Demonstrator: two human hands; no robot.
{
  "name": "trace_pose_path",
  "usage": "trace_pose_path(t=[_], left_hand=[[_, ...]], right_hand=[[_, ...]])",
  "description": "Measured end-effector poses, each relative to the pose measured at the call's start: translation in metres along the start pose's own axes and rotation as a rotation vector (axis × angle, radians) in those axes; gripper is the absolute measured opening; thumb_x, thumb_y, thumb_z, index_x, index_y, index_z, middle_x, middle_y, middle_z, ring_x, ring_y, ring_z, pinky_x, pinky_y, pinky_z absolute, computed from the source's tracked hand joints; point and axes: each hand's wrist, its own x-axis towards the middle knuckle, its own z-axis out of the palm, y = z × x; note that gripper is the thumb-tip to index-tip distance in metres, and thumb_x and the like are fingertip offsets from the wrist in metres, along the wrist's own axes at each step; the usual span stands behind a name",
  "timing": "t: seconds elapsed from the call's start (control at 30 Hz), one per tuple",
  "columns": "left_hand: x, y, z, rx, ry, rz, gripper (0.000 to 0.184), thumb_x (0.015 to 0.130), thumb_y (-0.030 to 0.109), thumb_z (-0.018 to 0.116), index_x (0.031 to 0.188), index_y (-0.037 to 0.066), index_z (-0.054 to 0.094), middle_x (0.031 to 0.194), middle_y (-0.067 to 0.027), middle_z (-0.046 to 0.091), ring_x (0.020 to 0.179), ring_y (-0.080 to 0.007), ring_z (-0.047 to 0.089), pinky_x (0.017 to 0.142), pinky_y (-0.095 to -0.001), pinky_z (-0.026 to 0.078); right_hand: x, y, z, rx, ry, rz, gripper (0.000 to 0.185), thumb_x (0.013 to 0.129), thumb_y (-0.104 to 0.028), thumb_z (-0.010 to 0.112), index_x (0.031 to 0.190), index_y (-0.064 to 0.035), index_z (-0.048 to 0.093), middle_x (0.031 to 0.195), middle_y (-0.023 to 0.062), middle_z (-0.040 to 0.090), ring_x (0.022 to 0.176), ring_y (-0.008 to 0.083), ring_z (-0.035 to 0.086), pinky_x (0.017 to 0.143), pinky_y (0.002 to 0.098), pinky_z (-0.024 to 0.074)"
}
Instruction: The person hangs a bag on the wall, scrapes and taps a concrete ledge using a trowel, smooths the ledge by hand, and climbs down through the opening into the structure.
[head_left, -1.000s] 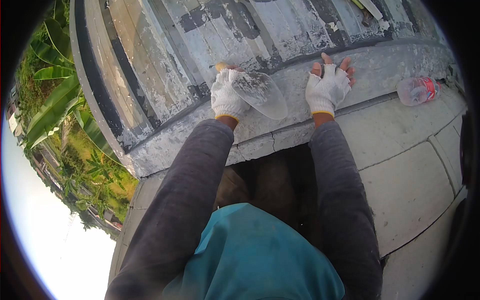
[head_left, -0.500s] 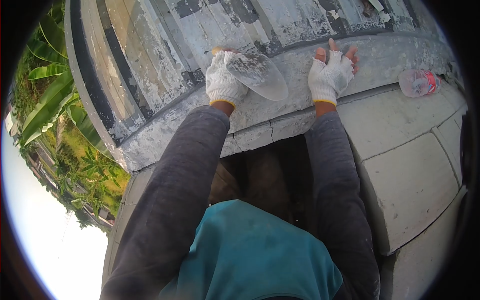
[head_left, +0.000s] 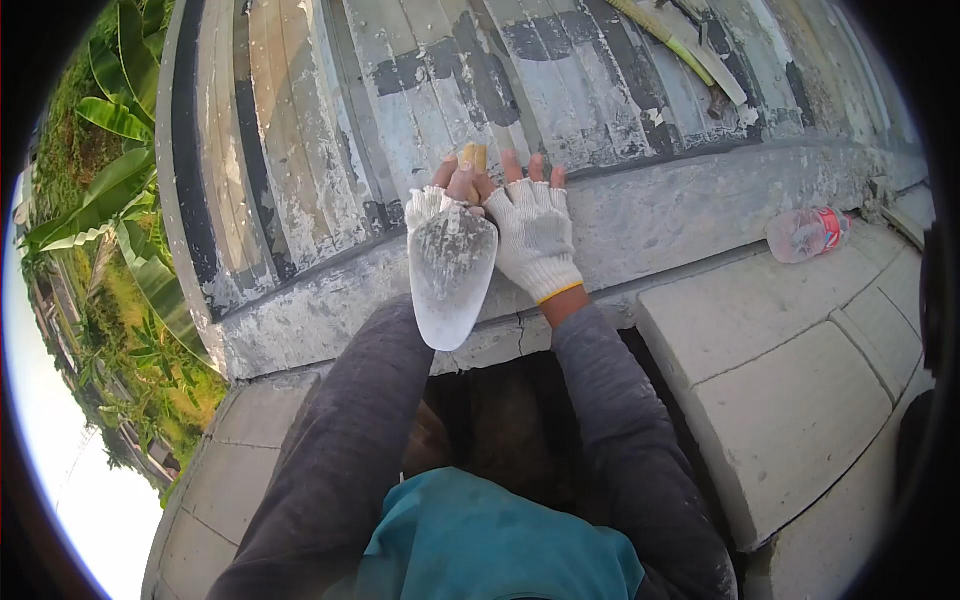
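My left hand (head_left: 426, 204), in a white fingerless knit glove, is closed around the wooden handle (head_left: 474, 157) of a trowel. The trowel's rounded metal blade (head_left: 452, 285) points back toward me over my left wrist, with grey mortar smeared near the handle end. Close beside it, my right hand (head_left: 537, 232) wears a matching glove with a yellow cuff edge. Its fingers are stretched out and spread at the inner edge of the concrete ledge (head_left: 660, 205), and nothing shows in its grip. The blade hides part of the left glove.
Ribbed, paint-flaked sheeting (head_left: 420, 90) lies beyond the ledge, with a greenish stick (head_left: 670, 42) on it. A crumpled clear plastic bottle (head_left: 797, 235) rests on pale blocks (head_left: 790, 430) at right. Below the ledge is a dark gap; banana leaves (head_left: 100, 200) and a drop are at left.
The trowel has turned so its blade points toward me instead of rightward. My right hand has moved left along the ledge, up beside my left hand. The view has shifted slightly.
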Motion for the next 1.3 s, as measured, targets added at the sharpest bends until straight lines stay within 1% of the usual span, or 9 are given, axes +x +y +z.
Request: trace_pose_path(t=[0.13, 0.2, 0.23, 0.3, 0.43, 0.57, 0.67, 0.83, 1.3], left_hand=[[-0.006, -0.042, 0.007, -0.053, -0.157, 0.098, 0.060, 0.105, 0.040, 0.041, 0.150, 0.001, 0.037, 0.145, -0.0254, 0.044, 0.130, -0.0387, 0.049, 0.103, -0.0437, 0.044], [-0.022, -0.062, 0.033, -0.826, -0.136, -0.520, 0.069, 0.098, 0.050, 0.051, 0.149, 0.004, 0.039, 0.148, -0.0269, 0.042, 0.130, -0.0391, 0.049, 0.106, -0.0451, 0.040], [-0.013, -0.040, 0.027, -0.841, -0.143, -0.515, 0.069, 0.098, 0.050, 0.051, 0.149, 0.004, 0.039, 0.148, -0.0269, 0.042, 0.130, -0.0391, 0.049, 0.106, -0.0451, 0.040], [-0.003, 0.001, 0.000, 0.002, 0.007, -0.007, 0.088, 0.098, 0.067, 0.029, 0.152, -0.003, 0.030, 0.149, -0.0277, 0.038, 0.138, -0.0426, 0.039, 0.112, -0.0498, 0.032], [0.005, 0.014, -0.015, 0.187, -0.198, -0.045, 0.083, 0.093, 0.069, 0.037, 0.151, 0.010, 0.035, 0.150, -0.0228, 0.039, 0.136, -0.0441, 0.038, 0.114, -0.0542, 0.028], [0.006, 0.014, -0.015, 0.264, -0.259, -0.029, 0.079, 0.092, 0.064, 0.044, 0.151, 0.011, 0.037, 0.150, -0.0217, 0.040, 0.135, -0.0439, 0.039, 0.113, -0.0548, 0.028], [0.008, 0.017, -0.017, 0.284, -0.297, -0.070, 0.073, 0.091, 0.057, 0.050, 0.149, 0.013, 0.040, 0.151, -0.0215, 0.039, 0.135, -0.0442, 0.039, 0.114, -0.0550, 0.028], [0.012, 0.020, -0.017, 0.328, -0.354, -0.099, 0.068, 0.089, 0.048, 0.059, 0.145, 0.013, 0.044, 0.151, -0.0215, 0.039, 0.136, -0.0446, 0.038, 0.113, -0.0558, 0.029], [0.012, 0.019, -0.016, 0.302, -0.390, -0.114, 0.067, 0.089, 0.047, 0.060, 0.145, 0.013, 0.044, 0.151, -0.0217, 0.039, 0.136, -0.0458, 0.038, 0.115, -0.0566, 0.027]], right_hand=[[0.026, 0.014, 0.002, 0.065, -0.101, -0.123, 0.050, 0.080, -0.027, 0.074, 0.128, -0.0198, 0.062, 0.148, 0.0165, 0.046, 0.139, 0.0454, 0.038, 0.117, 0.0623, 0.0184], [0.029, 0.018, 0.006, 0.070, -0.133, -0.166, 0.049, 0.079, -0.027, 0.074, 0.125, -0.0193, 0.062, 0.148, 0.0148, 0.048, 0.138, 0.0445, 0.040, 0.118, 0.0619, 0.0190], [0.028, 0.019, 0.011, 0.096, -0.064, -0.190, 0.049, 0.078, -0.027, 0.075, 0.123, -0.0170, 0.062, 0.146, 0.0124, 0.050, 0.138, 0.0435, 0.040, 0.117, 0.0622, 0.0196], [0.028, 0.026, 0.009, 0.114, 0.010, -0.211, 0.049, 0.076, -0.027, 0.076, 0.121, -0.0146, 0.062, 0.144, 0.0101, 0.052, 0.139, 0.0424, 0.041, 0.117, 0.0625, 0.0202], [0.045, 0.038, -0.021, 0.263, 0.267, 0.043, 0.053, 0.078, -0.028, 0.080, 0.118, -0.0026, 0.056, 0.122, 0.0186, 0.059, 0.115, 0.0380, 0.059, 0.110, 0.0521, 0.0384], [0.109, 0.076, -0.068, 0.903, 0.850, 0.917, 0.052, 0.086, -0.025, 0.074, 0.121, 0.0033, 0.047, 0.106, 0.0164, 0.059, 0.102, 0.0285, 0.062, 0.091, 0.0362, 0.0500], [0.123, 0.157, -0.089, 0.842, 1.125, 1.104, 0.060, 0.083, -0.028, 0.073, 0.125, 0.0013, 0.042, 0.107, 0.0151, 0.060, 0.088, 0.0282, 0.063, 0.081, 0.0432, 0.0529], [0.091, 0.235, -0.154, 0.350, 0.921, 1.580, 0.058, 0.085, -0.036, 0.066, 0.126, 0.0024, 0.051, 0.123, 0.0194, 0.063, 0.103, 0.0330, 0.068, 0.086, 0.0428, 0.0542], [0.043, 0.282, -0.152, -0.066, 0.778, 1.746, 0.069, 0.080, -0.042, 0.070, 0.133, -0.0054, 0.046, 0.134, 0.0197, 0.054, 0.113, 0.0345, 0.063, 0.092, 0.0451, 0.0510]])
